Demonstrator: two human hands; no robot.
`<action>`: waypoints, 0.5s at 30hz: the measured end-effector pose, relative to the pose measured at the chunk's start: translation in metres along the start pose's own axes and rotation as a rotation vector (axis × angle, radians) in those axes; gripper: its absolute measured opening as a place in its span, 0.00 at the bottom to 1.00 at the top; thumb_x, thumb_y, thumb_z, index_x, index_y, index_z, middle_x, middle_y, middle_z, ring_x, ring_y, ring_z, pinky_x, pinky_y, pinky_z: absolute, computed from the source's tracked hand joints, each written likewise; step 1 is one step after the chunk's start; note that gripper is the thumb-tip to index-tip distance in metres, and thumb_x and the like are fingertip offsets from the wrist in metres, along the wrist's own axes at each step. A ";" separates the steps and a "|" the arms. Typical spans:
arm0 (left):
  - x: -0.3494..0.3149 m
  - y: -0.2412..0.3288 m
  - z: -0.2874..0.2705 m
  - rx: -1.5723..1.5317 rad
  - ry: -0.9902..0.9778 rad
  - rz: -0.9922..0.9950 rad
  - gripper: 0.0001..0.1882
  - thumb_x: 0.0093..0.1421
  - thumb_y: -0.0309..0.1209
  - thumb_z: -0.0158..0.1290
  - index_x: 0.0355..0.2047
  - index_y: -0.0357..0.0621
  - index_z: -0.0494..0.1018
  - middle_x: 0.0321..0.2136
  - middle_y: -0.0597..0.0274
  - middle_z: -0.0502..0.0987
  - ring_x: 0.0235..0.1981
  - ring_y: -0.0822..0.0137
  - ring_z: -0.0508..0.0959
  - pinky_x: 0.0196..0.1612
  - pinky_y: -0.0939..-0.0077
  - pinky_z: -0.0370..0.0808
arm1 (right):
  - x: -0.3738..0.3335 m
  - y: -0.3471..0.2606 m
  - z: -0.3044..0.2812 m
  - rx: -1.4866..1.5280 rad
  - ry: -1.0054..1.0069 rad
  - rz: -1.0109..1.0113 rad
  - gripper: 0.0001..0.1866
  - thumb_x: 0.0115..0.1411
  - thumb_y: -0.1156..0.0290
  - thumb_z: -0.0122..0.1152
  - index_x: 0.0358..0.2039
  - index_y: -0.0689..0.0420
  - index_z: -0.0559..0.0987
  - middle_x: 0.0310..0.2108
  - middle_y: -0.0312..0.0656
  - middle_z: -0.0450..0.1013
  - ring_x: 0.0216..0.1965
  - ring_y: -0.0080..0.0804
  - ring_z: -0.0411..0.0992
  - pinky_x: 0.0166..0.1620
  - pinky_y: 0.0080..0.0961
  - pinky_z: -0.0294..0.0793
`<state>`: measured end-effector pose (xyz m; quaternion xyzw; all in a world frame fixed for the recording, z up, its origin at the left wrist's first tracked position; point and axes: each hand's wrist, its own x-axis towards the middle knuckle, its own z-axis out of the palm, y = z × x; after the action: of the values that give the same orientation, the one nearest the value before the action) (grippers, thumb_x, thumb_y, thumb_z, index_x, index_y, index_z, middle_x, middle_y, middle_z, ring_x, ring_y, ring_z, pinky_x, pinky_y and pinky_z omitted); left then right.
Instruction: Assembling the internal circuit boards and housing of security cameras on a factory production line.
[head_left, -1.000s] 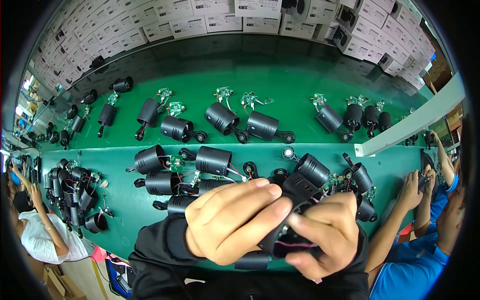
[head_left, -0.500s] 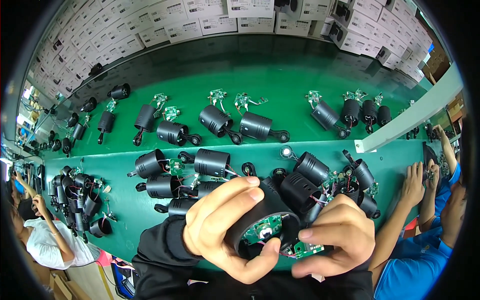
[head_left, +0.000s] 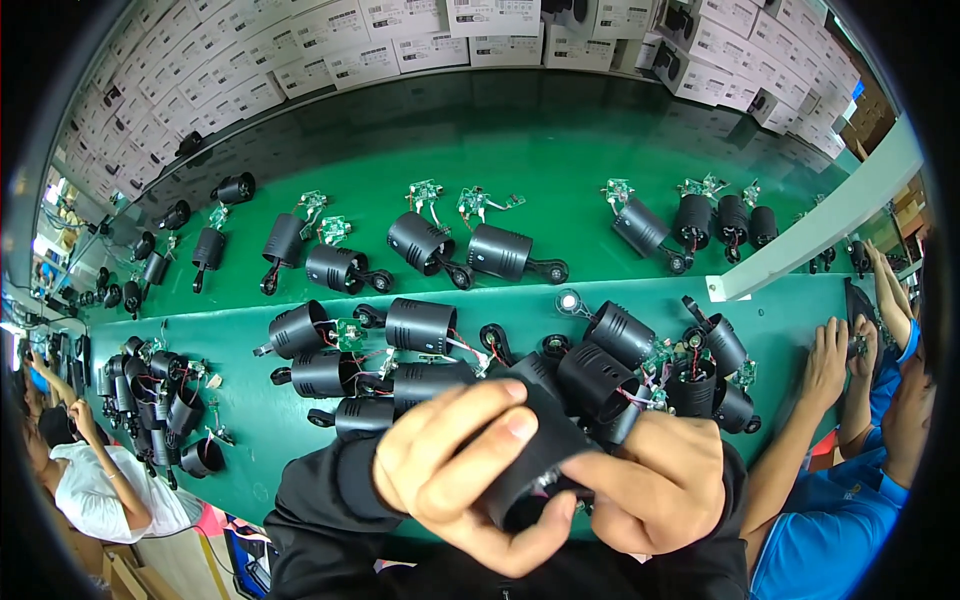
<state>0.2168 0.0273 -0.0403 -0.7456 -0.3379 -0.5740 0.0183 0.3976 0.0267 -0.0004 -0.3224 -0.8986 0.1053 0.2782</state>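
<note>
My left hand (head_left: 450,465) is wrapped around a black cylindrical housing (head_left: 545,432), fingers over its side and thumb by the rim. The housing is tilted, its open end facing down toward me. My right hand (head_left: 660,480) is curled at that opening, with the index finger reaching to or inside the rim. A small pale glint shows inside the opening. The fingers hide most of the interior and whatever the right hand may grip. Just beyond my hands lie more black housings (head_left: 598,382) with wires and green circuit boards (head_left: 348,335).
A row of housings (head_left: 500,252) with boards lies on the raised green shelf (head_left: 560,150). A housing pile (head_left: 150,400) sits left. White boxes (head_left: 430,50) line the back. A pale metal bracket (head_left: 820,220) crosses at right. People (head_left: 830,500) work on both sides.
The housing has tilted, its opening turning further down. My right hand has moved left against the opening, index finger at or in it. The green boards seen there before are now hidden.
</note>
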 end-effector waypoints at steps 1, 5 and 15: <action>-0.001 0.004 0.000 -0.072 0.012 -0.076 0.25 0.35 0.36 0.59 0.36 0.35 0.72 0.37 0.49 0.72 0.29 0.56 0.76 0.27 0.75 0.76 | 0.000 0.000 0.000 0.070 0.083 -0.043 0.04 0.46 0.73 0.64 0.25 0.55 0.81 0.20 0.33 0.65 0.16 0.23 0.59 0.17 0.16 0.58; -0.005 0.013 0.000 -0.292 0.052 -0.306 0.23 0.37 0.35 0.59 0.35 0.35 0.72 0.36 0.48 0.72 0.30 0.55 0.76 0.28 0.74 0.76 | 0.002 -0.002 -0.003 0.278 0.333 -0.165 0.06 0.48 0.69 0.67 0.26 0.56 0.80 0.22 0.34 0.67 0.17 0.25 0.62 0.19 0.18 0.64; 0.000 0.013 0.003 -0.239 0.085 -0.295 0.19 0.42 0.31 0.60 0.35 0.35 0.74 0.34 0.46 0.74 0.31 0.54 0.77 0.29 0.74 0.77 | 0.001 0.001 -0.010 0.044 0.256 -0.029 0.11 0.45 0.66 0.70 0.26 0.57 0.79 0.29 0.38 0.72 0.28 0.31 0.71 0.31 0.22 0.74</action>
<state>0.2260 0.0183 -0.0365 -0.6599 -0.3717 -0.6377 -0.1405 0.4035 0.0280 0.0077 -0.3142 -0.8578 0.0789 0.3991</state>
